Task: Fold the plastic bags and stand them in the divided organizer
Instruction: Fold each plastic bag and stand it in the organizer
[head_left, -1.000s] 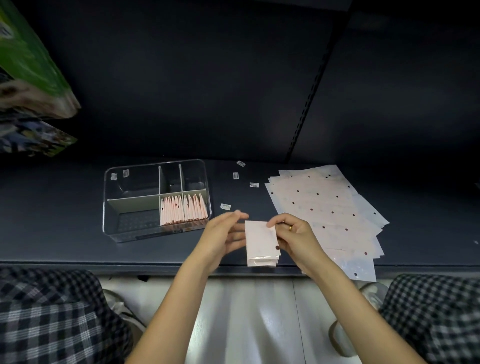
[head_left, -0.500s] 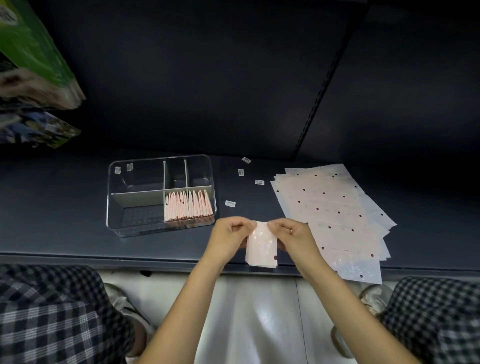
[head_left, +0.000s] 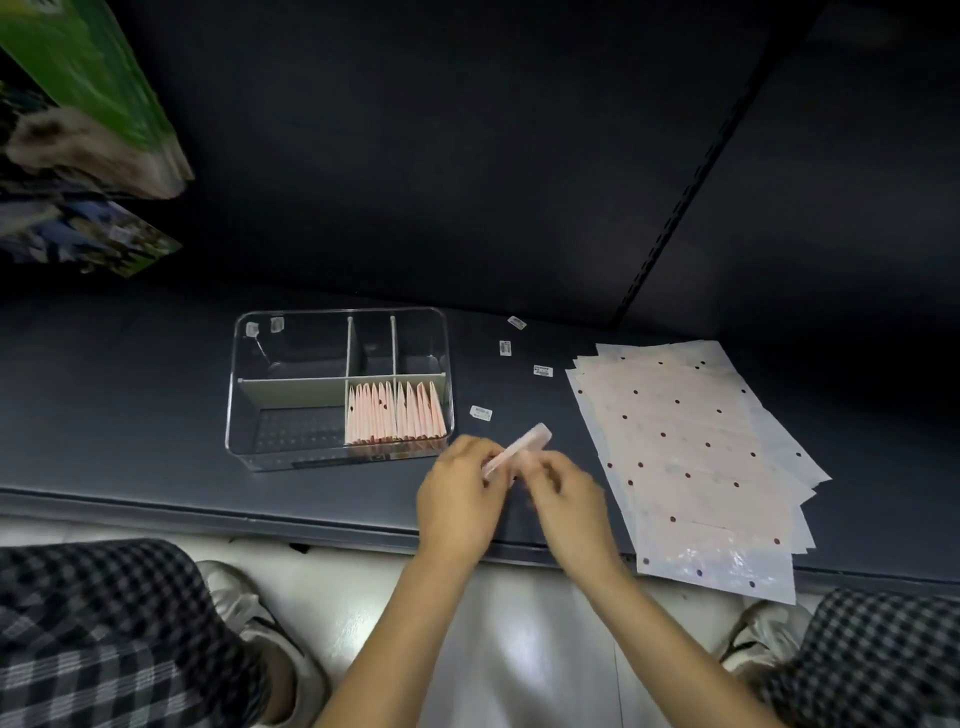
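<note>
A folded bag (head_left: 517, 451) was held above the front edge of the shelf (head_left: 130, 457), pinched between the two hands. The left hand (head_left: 460, 501) was curled round its near end, and the fingers of the right hand (head_left: 566, 499) were curled against it from the other side; motion blur hid exactly how the right fingers closed. The bag was seen almost edge-on, as a narrow pink strip, its long axis slanted from the hands up and away toward the back right.

The divided organizer (head_left: 236, 395) stood to the left of the grip, toward the front of the shelf, with its near right corner just beside the left hand. A row of folded bags (head_left: 395, 413) was stood upright in its front right compartment; the other compartments showed no bags. The left hand was judged the nearer to that compartment, so the bag would have to be carried leftward and turned upright to be set down beside the row.

A stack of unfolded bags (head_left: 691, 441) lay flat at the right of the shelf, near the right hand, its near end overhanging the front edge. Much folding was therefore judged to be left.
</note>
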